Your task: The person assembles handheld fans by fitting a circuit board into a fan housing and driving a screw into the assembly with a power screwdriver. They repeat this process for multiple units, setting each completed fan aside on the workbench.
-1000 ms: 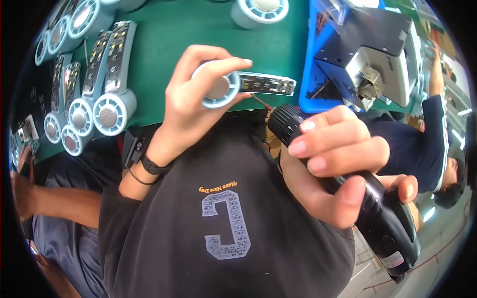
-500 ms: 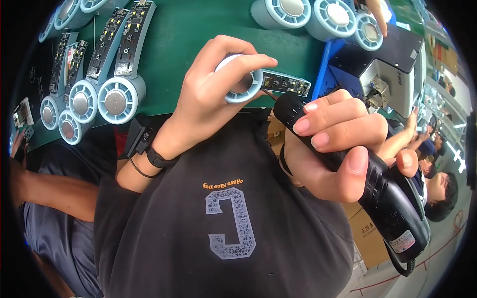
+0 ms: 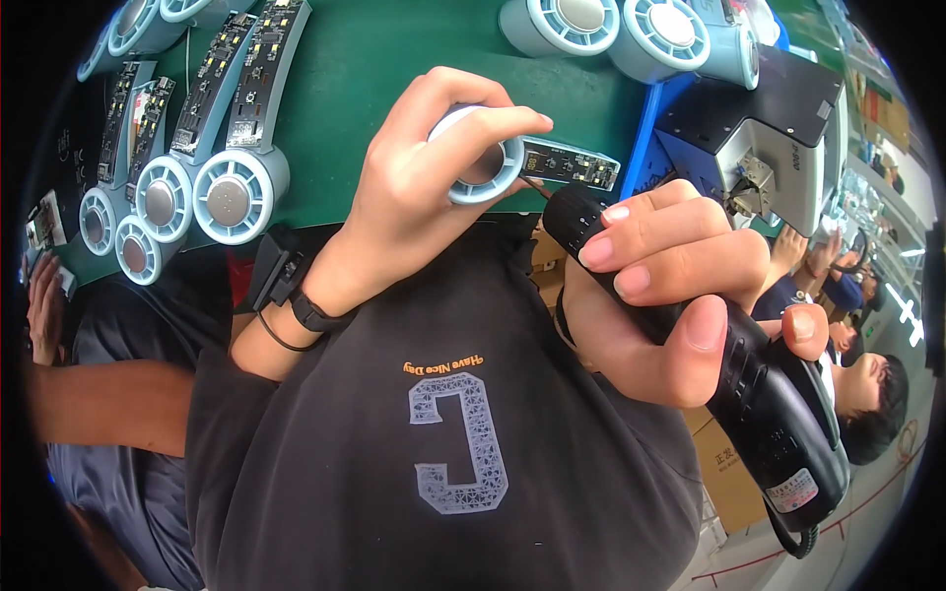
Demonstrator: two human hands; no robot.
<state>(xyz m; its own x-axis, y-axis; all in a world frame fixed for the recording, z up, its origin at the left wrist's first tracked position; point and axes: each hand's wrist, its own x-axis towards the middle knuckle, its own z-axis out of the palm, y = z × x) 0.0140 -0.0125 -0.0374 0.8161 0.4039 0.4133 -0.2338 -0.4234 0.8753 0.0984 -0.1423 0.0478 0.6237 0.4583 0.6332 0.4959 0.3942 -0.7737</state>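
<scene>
My left hand (image 3: 414,187) grips the round head of a light blue handheld device (image 3: 509,169), its fingers wrapped over the top. The device's handle, with an exposed circuit board (image 3: 572,165), points right along the edge of the bench. In my right hand (image 3: 670,256) is a black electric screwdriver (image 3: 774,424), held with its body slanting down to the right. Its thin bit (image 3: 533,183) reaches the device close to where head and handle join. Whether the tip sits in a screw is hidden.
Several similar light blue devices (image 3: 236,202) with exposed boards lie at the left of the green bench (image 3: 345,49). More round heads (image 3: 665,34) stand at the far right, beside a blue tray edge (image 3: 641,138) and a black-and-grey machine (image 3: 749,128). Other people sit on both sides.
A co-worker's hand at the far right has left the round device there, which now lies turned on its side. Another person's hand at the left has shifted. My hands stay almost still.
</scene>
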